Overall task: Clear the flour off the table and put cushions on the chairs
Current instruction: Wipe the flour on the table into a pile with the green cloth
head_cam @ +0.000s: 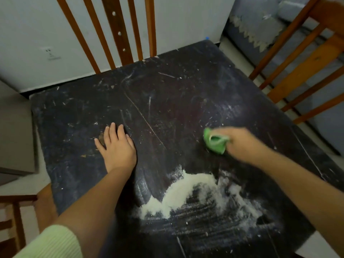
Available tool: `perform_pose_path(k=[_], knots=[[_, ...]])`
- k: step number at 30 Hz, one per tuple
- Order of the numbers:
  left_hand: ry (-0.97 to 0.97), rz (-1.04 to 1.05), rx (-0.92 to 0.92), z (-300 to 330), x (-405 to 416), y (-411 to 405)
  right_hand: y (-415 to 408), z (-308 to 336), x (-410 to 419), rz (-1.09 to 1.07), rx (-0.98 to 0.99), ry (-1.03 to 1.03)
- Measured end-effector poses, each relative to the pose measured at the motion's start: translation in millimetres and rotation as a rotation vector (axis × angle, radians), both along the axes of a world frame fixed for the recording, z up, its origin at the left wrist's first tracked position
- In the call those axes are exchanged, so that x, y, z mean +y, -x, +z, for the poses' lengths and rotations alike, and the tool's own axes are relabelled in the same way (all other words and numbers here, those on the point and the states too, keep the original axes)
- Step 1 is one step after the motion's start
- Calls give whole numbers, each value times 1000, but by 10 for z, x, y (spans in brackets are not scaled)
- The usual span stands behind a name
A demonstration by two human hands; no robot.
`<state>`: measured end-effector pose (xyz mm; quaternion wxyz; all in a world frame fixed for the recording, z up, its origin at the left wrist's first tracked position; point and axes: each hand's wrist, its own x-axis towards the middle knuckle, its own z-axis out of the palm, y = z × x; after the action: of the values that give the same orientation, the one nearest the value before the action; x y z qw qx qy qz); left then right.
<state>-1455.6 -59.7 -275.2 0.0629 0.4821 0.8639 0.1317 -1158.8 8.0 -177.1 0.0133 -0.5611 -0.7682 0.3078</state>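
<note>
The right hand's [240, 144] fingers are curled round a bunched green cloth [215, 141], pressing it on the dark scratched table [167, 101]; hand and cloth are blurred. The left hand [116, 146] lies flat on the table, fingers straight and slightly spread, holding nothing. The flour [178, 194] sits in a curved heap near the table's near edge, between the two forearms, with thin smears around it. Wooden chairs [119, 32] stand at the table's far, right and left sides.
</note>
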Motion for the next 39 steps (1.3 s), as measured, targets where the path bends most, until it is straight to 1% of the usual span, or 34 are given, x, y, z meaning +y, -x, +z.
perform_pose_path(k=[1, 2, 4, 5, 7, 11, 13, 14, 16, 17, 20, 22, 25, 27, 28, 30, 32, 34, 35, 37, 39], knots=[[-2, 0, -3, -7, 1, 6, -75, -26, 155, -108, -25, -71], [-5, -1, -8, -13, -7, 1, -138, -81, 220, -179, -79, -93], [-16, -4, -16, -16, -11, -3, -117, -208, 118, -192, -190, -104], [-15, -8, -18, -18, -12, -2, -40, -268, -32, -166, -202, -109], [-8, -15, -28, -13, -9, 7, 214, -309, -444, -107, -156, -105], [0, -38, -50, 13, -19, 7, 705, -296, -1354, 4, -82, -14], [11, -55, -63, 21, -30, 19, 838, -191, -1666, 104, -58, 79], [18, -67, -65, 15, -31, 23, 841, -125, -1693, 140, -37, 149], [31, -107, -67, 19, -23, 17, 802, 1, -1508, 141, -12, 259], [38, -127, -70, 24, -16, 8, 765, 39, -1318, 100, -17, 247], [66, -150, -68, 28, 12, -34, 667, 8, -678, -106, -3, 49], [77, -152, -61, 16, 12, -28, 723, -122, -489, -125, 2, -12], [75, -177, -43, 5, -11, -5, 911, -292, -817, -42, -39, -22], [78, -193, -43, 4, -21, 2, 994, -321, -1363, 13, 6, 19], [80, -196, -40, 3, -21, -4, 1016, -299, -1648, 76, 39, 43], [91, -192, -41, 11, -12, -21, 972, -210, -2055, 240, 82, 145], [89, -201, -49, 38, 33, -88, 835, -113, -2030, 272, 125, 236], [92, -277, -57, 86, 98, -265, 691, 3, -1698, 168, 152, 234], [96, -352, -58, 96, 124, -401, 577, 21, -1448, 80, 133, 191], [111, -526, -32, 84, 97, -681, 273, -24, -915, -161, 89, 90], [116, -649, 8, 20, -1, -884, -45, -107, -526, -389, 74, -1]])
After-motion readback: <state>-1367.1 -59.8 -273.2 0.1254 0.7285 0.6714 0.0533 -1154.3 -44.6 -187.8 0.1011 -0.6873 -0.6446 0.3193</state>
